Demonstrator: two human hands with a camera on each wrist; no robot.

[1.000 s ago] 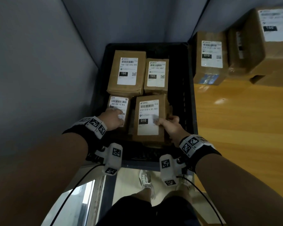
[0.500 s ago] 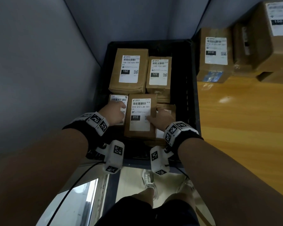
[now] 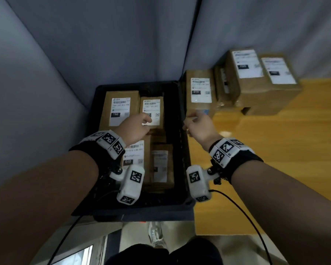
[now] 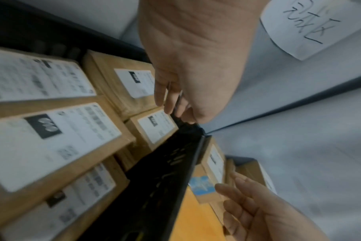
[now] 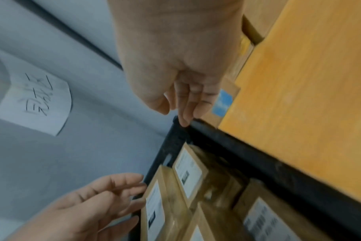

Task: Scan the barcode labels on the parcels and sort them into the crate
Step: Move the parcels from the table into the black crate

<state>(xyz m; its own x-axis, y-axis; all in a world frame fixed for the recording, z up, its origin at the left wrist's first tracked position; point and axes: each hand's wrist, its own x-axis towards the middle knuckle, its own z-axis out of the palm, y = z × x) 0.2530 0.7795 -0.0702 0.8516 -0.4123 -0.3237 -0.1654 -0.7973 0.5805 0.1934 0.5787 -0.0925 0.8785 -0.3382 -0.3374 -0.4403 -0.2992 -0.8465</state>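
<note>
Parcels in crate: several brown parcels [image 3: 120,109] are laid label-up inside the black crate [image 3: 182,150], which is set against the grey partition.
Parcels waiting: a stack of labelled boxes is kept on the wooden counter [image 3: 275,150], just beside the crate's far right corner; the nearest is the parcel marked 010 [image 3: 200,90].
Step in hand: a reach for the next parcel is judged to be under way, with nothing carried.
Right hand [image 3: 199,127]: it is held over the crate's right rim, just short of the 010 parcel, fingers [image 5: 188,104] loosely extended and empty.
Left hand [image 3: 135,129]: it is held above the crate's contents, fingers [image 4: 165,97] relaxed, nothing gripped.
Next move: the 010 parcel should be grasped at its near edge and lifted clear of the stack; the label should be kept facing up for scanning.
Scanner: none is seen in any view.
</note>
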